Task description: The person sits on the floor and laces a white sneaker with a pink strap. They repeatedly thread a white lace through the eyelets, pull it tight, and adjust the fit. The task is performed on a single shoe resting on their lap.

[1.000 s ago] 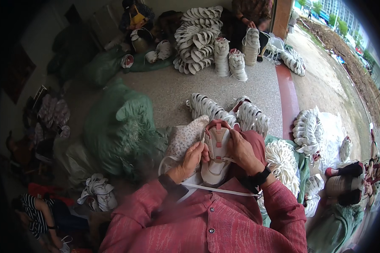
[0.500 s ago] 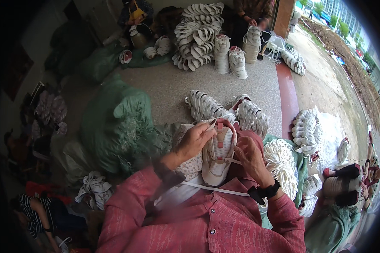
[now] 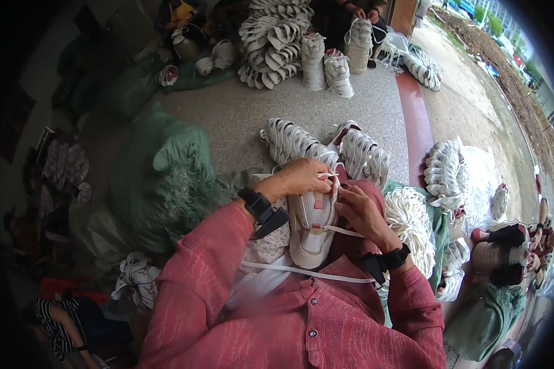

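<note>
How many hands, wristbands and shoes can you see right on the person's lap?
Hands: 2, left hand and right hand
Black wristbands: 2, left wristband and right wristband
White shoe: 1
White lace: 1
Total: 6

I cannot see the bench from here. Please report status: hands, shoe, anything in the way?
Left hand pinching white lace at shoe top. Right hand gripping shoe side. Shoe on lap, toe toward body. Nothing blocking.

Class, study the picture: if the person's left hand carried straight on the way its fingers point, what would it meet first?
The left hand points rightward across the white sneaker, so it would probably meet the right hand first, though depth is unclear.
</note>
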